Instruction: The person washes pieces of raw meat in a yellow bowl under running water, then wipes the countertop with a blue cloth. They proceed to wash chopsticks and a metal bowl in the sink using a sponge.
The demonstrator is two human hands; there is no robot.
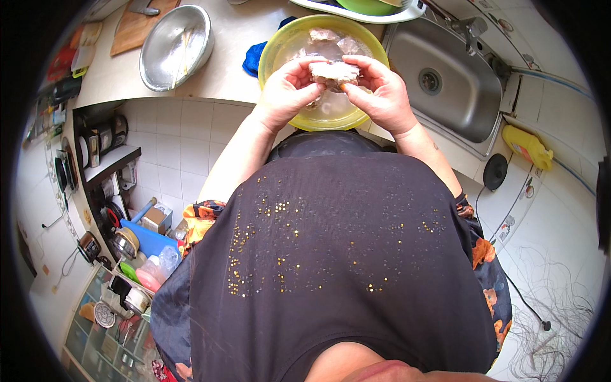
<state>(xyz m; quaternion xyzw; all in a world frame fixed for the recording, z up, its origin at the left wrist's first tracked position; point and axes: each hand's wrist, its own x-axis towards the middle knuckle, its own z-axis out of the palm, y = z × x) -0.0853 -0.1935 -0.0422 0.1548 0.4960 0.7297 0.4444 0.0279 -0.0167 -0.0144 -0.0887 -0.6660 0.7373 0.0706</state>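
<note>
A pale, rough-surfaced chunk of meat [334, 72], perhaps on the bone, is held between the fingertips of both hands. My left hand [292, 86] grips its left end, thumb below and fingers above. The other end is pinched the same way by my right hand [377, 88]. Under them is a yellow plastic basin [267, 57] of cloudy water. Several similar pieces [323, 35] sit in the water towards the far side. Another piece [312, 102] shows partly below my left thumb.
Left on the counter stand a steel bowl [162, 57] with chopsticks [185, 45] and a wooden cutting board [136, 31] bearing a knife [145, 9]. A blue cloth [254, 58] lies beside the basin. To the right are a steel sink [458, 95], a faucet [470, 31] and a yellow bottle [525, 145].
</note>
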